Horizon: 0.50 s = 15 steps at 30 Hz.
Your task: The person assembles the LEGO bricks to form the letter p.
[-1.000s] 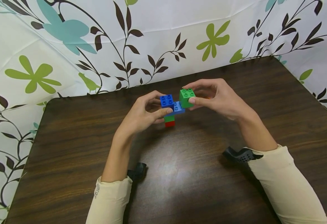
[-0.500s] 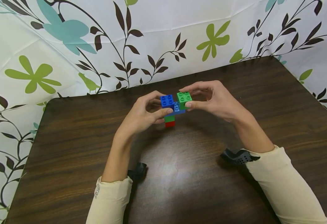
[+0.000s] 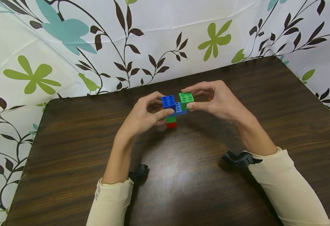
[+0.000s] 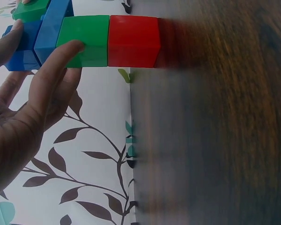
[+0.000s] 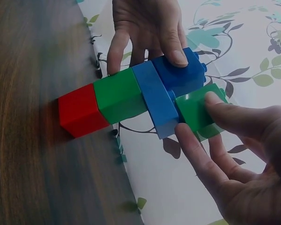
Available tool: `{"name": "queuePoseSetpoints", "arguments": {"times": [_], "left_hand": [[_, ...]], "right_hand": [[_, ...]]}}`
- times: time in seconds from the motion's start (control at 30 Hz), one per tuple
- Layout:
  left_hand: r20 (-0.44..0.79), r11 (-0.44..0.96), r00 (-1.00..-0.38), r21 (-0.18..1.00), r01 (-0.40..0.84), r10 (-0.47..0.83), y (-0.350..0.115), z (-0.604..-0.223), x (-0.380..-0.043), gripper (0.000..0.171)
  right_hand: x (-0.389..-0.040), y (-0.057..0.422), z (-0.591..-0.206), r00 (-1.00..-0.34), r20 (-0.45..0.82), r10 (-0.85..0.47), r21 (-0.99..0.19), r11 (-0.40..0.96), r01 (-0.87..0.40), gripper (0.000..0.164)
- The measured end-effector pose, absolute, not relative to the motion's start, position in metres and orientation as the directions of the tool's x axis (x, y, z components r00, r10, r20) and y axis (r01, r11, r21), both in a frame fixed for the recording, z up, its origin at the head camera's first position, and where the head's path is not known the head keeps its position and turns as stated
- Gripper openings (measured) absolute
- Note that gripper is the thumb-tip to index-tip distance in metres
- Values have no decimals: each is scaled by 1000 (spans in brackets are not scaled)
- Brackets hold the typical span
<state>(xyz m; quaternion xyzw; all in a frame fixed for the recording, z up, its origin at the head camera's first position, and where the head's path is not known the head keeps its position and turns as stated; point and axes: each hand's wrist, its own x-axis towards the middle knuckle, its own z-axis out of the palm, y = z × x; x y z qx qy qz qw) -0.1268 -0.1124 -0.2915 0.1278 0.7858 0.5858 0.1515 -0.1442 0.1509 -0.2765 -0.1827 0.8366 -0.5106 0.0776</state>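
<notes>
A red brick (image 5: 82, 112) stands on the table with a green brick (image 5: 119, 96) above it. Across that lies a flat, lighter blue brick (image 5: 154, 101), whose left half bears a dark blue brick (image 3: 169, 102). My left hand (image 3: 145, 113) holds this stack, thumb on the dark blue brick and fingers against the bricks behind and below. My right hand (image 3: 213, 99) pinches a second green brick (image 3: 186, 100) between thumb and fingers. That brick sits at the right end of the flat brick, slightly tilted; whether its studs are fully joined I cannot tell.
The dark wood table (image 3: 176, 175) reaches back to a white cloth (image 3: 165, 37) printed with leaves and flowers. A small orange patch (image 3: 209, 98) shows behind my right hand. Black camera mounts (image 3: 242, 158) sit at both wrists.
My right hand has moved left and slightly down, bringing the second green brick from above the flat brick to its right end. My left hand and the stack have stayed put.
</notes>
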Motion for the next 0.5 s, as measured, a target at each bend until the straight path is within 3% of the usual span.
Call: {"name": "queuePoseSetpoints", "arguments": {"times": [0.5], "left_hand": [[-90,283,-923,959,21,374,-112,-293,-127,26]], "right_hand": [[-144,148,-276,-935,32,-352,-855,476,-208,41]]}}
